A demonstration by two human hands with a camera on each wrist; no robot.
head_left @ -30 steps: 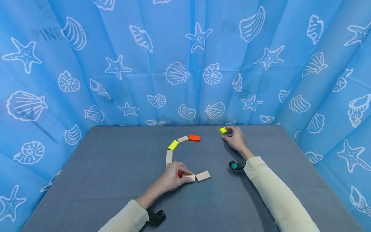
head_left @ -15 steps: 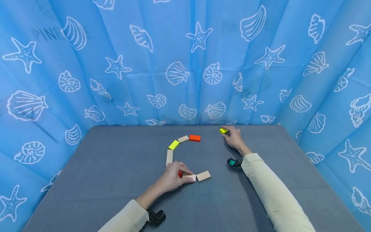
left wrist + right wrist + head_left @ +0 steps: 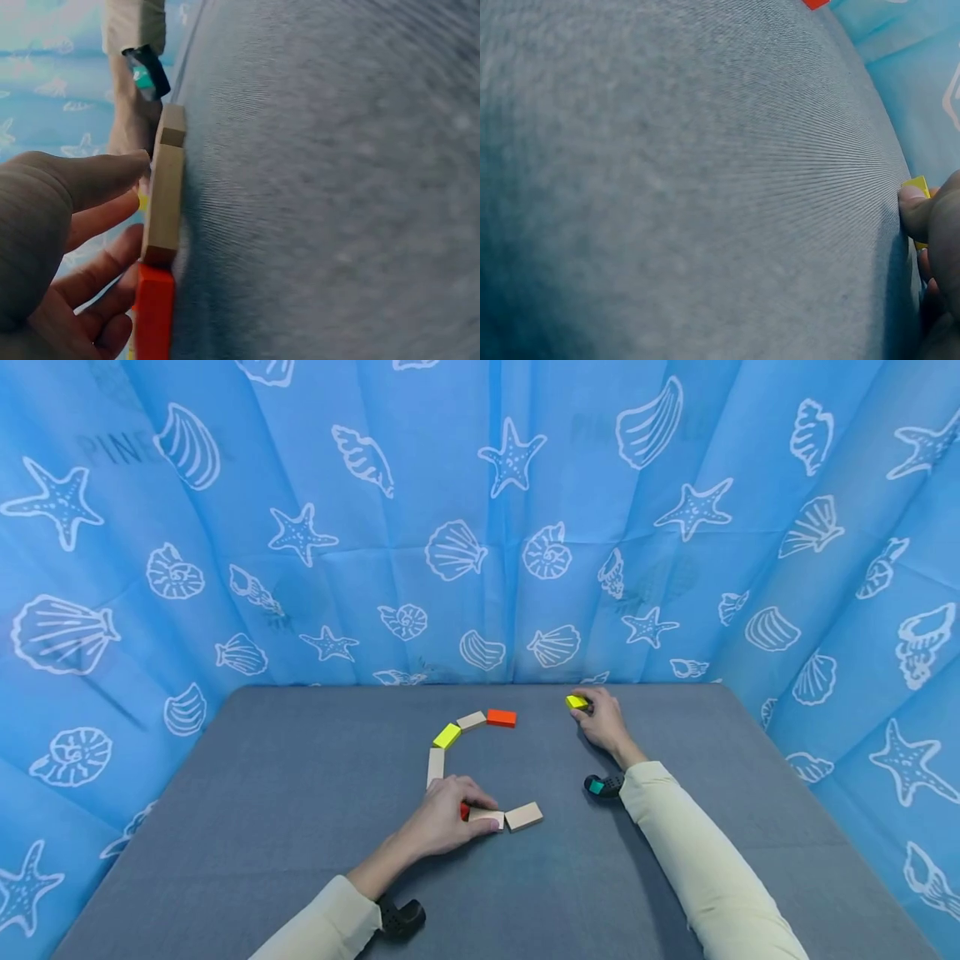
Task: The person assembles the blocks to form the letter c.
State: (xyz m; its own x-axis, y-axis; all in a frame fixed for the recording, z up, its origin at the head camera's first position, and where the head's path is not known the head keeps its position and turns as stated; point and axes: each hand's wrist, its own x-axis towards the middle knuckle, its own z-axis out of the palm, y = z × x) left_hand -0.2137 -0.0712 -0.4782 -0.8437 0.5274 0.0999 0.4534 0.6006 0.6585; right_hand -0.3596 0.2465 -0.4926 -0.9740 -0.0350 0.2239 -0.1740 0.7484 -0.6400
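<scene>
My left hand (image 3: 446, 817) is low over the near part of a curved row of blocks. Its thumb and fingers pinch a plain wooden block (image 3: 163, 202) from two sides. Against one end of that block lies a red block (image 3: 154, 311), mostly covered by the hand in the head view. At the other end lies another plain wooden block (image 3: 524, 817), set at a slight angle. Toward the back of the table, my right hand (image 3: 602, 718) pinches a yellow block (image 3: 576, 702) between thumb and fingers. In the right wrist view the thumb partly covers this yellow block (image 3: 921, 184).
The row curves away through a wooden block (image 3: 436, 767), a yellow block (image 3: 447, 736), a wooden block (image 3: 472, 721) and an orange-red block (image 3: 502, 717). Grey cloth covers the table (image 3: 262, 827). A blue shell-print curtain (image 3: 450, 610) hangs behind its back edge.
The right hand has tightened on the yellow block, which has tilted and shifted slightly toward me. My left hand and the row of blocks stay put.
</scene>
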